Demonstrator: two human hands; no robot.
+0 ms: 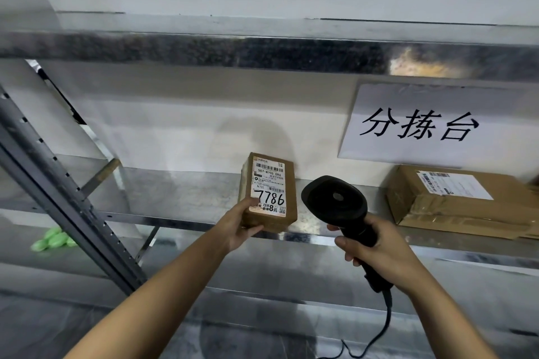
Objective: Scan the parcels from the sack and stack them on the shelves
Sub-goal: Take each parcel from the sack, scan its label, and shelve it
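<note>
A small brown cardboard parcel with a white shipping label marked 7786 is at the front edge of the metal shelf. My left hand grips its lower left corner, thumb on the label. Whether the parcel rests on the shelf or is held just above it, I cannot tell. My right hand holds a black corded barcode scanner by the handle, its head just right of the parcel. A larger flat brown parcel lies on the same shelf at the right.
A white paper sign with black characters hangs from the upper shelf on the right. A grey perforated upright slants at the left. Green packing material lies low left. A lower shelf runs beneath.
</note>
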